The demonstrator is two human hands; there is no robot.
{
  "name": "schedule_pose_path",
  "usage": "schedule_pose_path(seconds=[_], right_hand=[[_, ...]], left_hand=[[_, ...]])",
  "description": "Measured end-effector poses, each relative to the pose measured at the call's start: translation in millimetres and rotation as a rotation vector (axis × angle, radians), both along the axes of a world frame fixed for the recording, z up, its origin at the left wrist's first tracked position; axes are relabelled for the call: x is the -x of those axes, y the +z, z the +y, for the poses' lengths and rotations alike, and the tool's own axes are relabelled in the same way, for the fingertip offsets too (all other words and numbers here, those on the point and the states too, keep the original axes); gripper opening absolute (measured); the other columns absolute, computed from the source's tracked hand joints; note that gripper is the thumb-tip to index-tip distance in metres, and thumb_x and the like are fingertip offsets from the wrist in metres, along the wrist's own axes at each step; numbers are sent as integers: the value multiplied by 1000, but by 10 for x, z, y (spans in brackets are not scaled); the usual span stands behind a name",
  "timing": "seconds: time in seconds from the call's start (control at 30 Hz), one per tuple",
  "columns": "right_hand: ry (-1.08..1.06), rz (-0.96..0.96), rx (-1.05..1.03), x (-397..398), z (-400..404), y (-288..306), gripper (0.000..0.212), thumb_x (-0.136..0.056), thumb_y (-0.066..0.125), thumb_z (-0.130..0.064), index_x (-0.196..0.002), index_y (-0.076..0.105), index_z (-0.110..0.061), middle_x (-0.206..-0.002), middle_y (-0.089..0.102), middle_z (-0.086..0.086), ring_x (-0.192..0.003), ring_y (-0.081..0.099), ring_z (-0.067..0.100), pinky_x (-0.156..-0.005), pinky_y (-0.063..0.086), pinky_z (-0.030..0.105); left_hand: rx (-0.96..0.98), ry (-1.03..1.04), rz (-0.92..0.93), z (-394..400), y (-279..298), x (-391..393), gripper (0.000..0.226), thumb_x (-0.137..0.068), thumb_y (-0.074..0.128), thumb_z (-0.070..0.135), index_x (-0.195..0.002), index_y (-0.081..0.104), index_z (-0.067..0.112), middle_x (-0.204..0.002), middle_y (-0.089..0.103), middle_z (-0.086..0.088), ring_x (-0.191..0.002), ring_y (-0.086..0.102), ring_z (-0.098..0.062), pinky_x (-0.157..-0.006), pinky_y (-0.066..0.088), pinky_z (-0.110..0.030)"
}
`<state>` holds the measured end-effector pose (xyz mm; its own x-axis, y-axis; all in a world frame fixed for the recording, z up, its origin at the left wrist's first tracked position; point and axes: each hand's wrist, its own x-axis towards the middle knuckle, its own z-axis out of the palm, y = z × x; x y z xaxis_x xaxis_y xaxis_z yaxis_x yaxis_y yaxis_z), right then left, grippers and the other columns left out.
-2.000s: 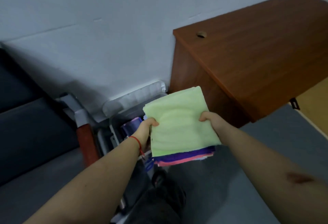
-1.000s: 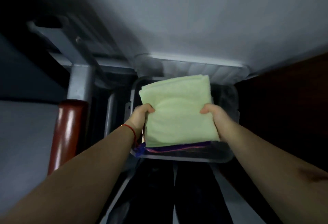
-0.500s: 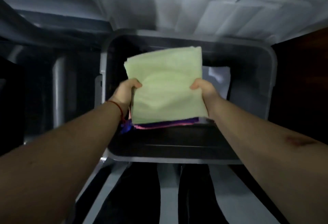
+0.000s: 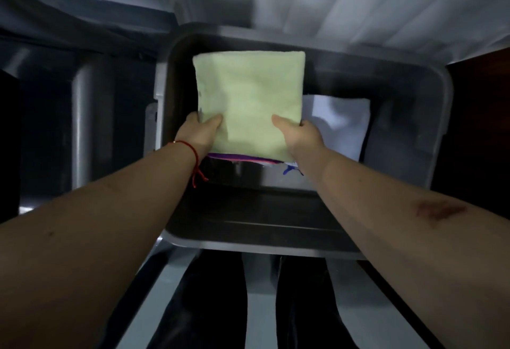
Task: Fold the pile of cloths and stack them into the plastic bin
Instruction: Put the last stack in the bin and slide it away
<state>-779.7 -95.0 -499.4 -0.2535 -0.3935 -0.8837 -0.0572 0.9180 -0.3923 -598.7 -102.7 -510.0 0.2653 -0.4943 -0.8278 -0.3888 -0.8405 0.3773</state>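
Observation:
A stack of folded cloths (image 4: 248, 100), pale green on top with purple and pink edges showing below, is held inside the grey plastic bin (image 4: 438, 116), toward its left side. My left hand (image 4: 198, 133) grips the stack's near left corner, thumb on top. My right hand (image 4: 300, 136) grips the near right corner the same way. A white sheet or cloth (image 4: 339, 125) lies in the bin to the right of the stack. Whether the stack touches the bin floor is hidden.
A white ribbed lid or panel (image 4: 345, 3) leans behind the bin. A grey metal post (image 4: 82, 116) stands to the left, and dark wooden furniture (image 4: 483, 127) to the right. My dark-trousered legs (image 4: 209, 301) show below the bin's near rim.
The view swung from the desk down to the bin. Both hands carried the stack over the rim and lowered it into the bin's left part, and the thumbs slid further onto the top.

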Motion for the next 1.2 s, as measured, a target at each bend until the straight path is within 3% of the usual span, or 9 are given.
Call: schedule_pose_path(seconds=[0.1,0.23,0.33,0.43,0.67,0.77,0.87,1.03,1.2], right_hand=[[-43,-93,-24,-2,-53,94,53,-75,76,-41,-115,60,-11,-108,68,4,-95,67,25,-90,54,40],[-67,-318,-33,-31,-96,229,33,-82,72,-38,-105,65,-16,-102,73,3,-91,71,20,-90,55,37],[-67,-424,-80,-107,-141,285,30,-82,71,-35,-107,65,-21,-100,74,0,-95,70,21,-92,53,41],[-205,-486,-130,-204,-250,392,15,-85,63,-19,-99,65,-14,-92,73,5,-79,71,22,-70,60,36],[-276,-656,-152,-107,-389,582,21,-86,53,-14,-104,64,-10,-95,67,11,-86,65,30,-87,51,42],[-185,-673,-145,32,-394,670,25,-84,52,-13,-107,63,-11,-103,66,11,-97,64,30,-100,44,47],[-83,-624,-141,257,-366,774,19,-84,52,-10,-100,62,-10,-90,71,8,-84,69,25,-88,52,43],[16,-478,-136,743,-111,789,24,-84,50,-2,-103,62,-11,-95,70,10,-83,67,28,-71,56,39],[-125,-380,-166,1240,271,715,27,-83,49,7,-100,66,-5,-101,69,12,-85,68,26,-71,58,35]], left_hand=[[0,131,-73,85,55,63,63,-84,54,43,-136,46,10,-134,53,-11,-121,51,-29,-100,39,-30],[-117,495,-202,319,246,255,83,-77,61,51,-145,31,15,-144,38,-10,-129,41,-32,-108,33,-44],[-246,889,130,433,304,356,74,-72,64,63,-126,49,15,-125,55,-8,-108,56,-27,-94,41,-37],[-303,1046,598,415,428,410,74,-78,48,74,-115,58,10,-109,62,-9,-100,60,-24,-96,44,-37],[107,1376,900,79,586,285,66,-81,49,69,-122,63,20,-114,69,-11,-105,65,-33,-95,49,-49],[124,1252,898,52,600,117,66,-81,45,73,-123,63,26,-116,68,-7,-107,64,-34,-95,48,-50],[40,931,903,-29,666,-19,65,-82,37,73,-118,66,28,-119,67,-5,-108,64,-32,-92,50,-45],[-130,347,758,-195,816,177,34,-92,49,26,-80,78,14,-87,74,-5,-76,71,-20,-61,59,-31],[-181,-4,563,-112,697,812,11,-92,53,8,-97,62,11,-89,65,-3,-79,60,-17,-73,49,-27]])
